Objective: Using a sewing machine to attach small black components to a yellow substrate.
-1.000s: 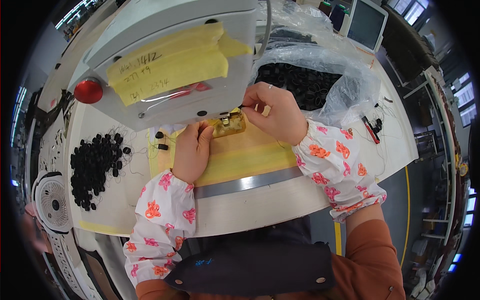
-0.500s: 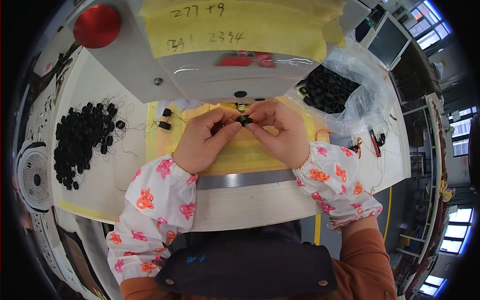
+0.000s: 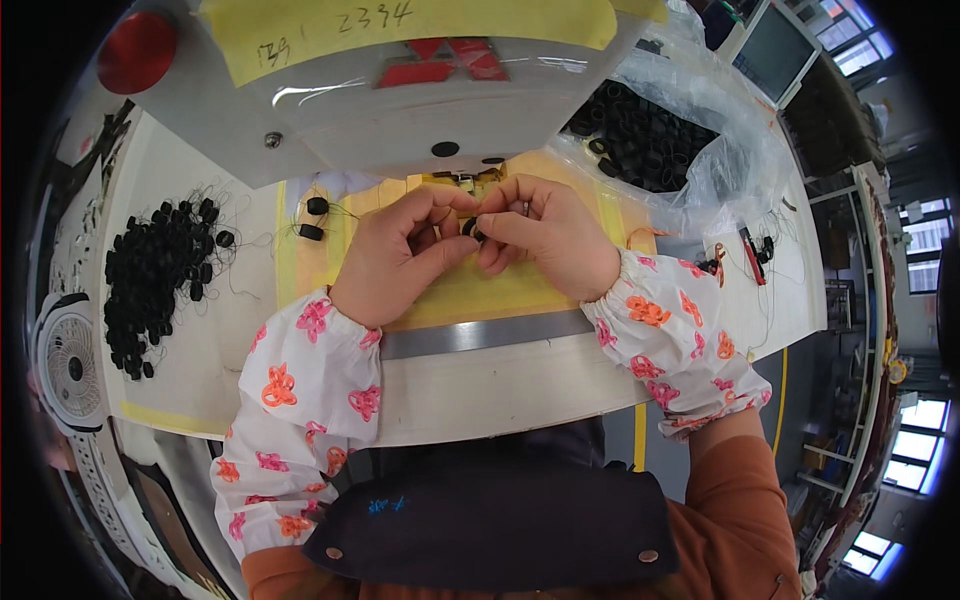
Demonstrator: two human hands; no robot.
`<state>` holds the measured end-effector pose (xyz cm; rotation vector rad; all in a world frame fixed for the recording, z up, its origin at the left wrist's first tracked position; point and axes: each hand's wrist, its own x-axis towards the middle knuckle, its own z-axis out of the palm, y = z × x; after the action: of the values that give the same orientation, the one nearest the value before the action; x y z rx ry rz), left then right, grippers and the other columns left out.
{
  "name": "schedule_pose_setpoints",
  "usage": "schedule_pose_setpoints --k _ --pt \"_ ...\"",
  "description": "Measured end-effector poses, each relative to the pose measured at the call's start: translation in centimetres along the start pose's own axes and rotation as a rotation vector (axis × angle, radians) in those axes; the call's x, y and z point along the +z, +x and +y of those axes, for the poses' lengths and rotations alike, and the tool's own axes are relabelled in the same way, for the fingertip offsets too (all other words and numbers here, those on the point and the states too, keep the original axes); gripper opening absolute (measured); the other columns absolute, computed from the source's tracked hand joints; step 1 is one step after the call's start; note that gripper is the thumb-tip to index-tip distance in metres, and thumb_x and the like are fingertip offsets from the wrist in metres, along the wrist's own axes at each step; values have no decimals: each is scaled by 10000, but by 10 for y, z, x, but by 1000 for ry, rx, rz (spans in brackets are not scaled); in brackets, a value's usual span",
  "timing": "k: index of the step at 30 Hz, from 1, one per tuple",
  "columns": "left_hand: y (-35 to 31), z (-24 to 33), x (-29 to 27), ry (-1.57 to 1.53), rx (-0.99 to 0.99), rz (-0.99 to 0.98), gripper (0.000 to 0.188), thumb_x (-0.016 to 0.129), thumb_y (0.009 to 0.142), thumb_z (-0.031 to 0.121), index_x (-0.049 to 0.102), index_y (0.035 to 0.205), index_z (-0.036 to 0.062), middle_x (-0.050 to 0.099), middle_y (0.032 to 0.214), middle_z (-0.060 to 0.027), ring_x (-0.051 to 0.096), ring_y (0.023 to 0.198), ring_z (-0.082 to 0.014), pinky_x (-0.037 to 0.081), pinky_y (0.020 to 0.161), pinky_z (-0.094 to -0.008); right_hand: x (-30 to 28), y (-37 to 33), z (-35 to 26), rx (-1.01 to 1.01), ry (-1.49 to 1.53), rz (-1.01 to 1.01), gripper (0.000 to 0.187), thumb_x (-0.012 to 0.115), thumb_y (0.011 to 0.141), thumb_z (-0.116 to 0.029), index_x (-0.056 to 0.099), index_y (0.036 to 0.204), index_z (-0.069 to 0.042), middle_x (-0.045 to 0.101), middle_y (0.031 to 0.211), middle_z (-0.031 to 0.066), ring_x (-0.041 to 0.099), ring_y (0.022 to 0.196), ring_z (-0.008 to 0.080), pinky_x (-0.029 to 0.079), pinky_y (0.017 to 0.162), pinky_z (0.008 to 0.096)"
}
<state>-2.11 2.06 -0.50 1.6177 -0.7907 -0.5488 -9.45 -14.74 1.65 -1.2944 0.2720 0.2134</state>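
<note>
A small black loop (image 3: 473, 230), perhaps a band of elastic, is pinched between my two hands just in front of the machine's working point. My left hand (image 3: 398, 255) has its thumb tip against the loop and its index finger stretched over it. With thumb and bent fingers, my right hand (image 3: 560, 240) grips the loop from the other side; the fingertips partly hide it. Behind them, under the head of a sewing machine (image 3: 330, 130), shows a small metal clamp (image 3: 466, 183). Two black loops (image 3: 313, 232) with thread tails lie left of my left hand.
A heap of black loops (image 3: 160, 270) with loose threads lies at the left. At the back right, a clear plastic bag (image 3: 735, 190) holds many black loops. Red-handled snips (image 3: 752, 258) lie below the bag. A red button (image 3: 137, 52) tops the machine.
My view has shifted, so the machine sits higher and further left. My right fingers have curled more around the loop, and my left index finger has straightened toward the right hand.
</note>
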Motion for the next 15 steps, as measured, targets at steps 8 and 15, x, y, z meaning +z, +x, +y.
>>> schedule_pose_setpoints --k 8,15 --pt "-1 1 -1 21 -1 18 220 550 830 103 553 1019 -9 607 841 -52 555 753 -92 446 692 -209 0 4 10 -83 89 -46 145 536 822 -44 464 928 24 561 826 101 602 705 167 503 615 252" --pt "0 3 -9 -122 -109 -30 207 506 860 126 557 1007 -12 575 782 -14 520 698 -62 430 652 -192 8 4 24 -391 -214 21 166 565 766 19 484 910 37 586 771 107 615 678 152 502 580 245"
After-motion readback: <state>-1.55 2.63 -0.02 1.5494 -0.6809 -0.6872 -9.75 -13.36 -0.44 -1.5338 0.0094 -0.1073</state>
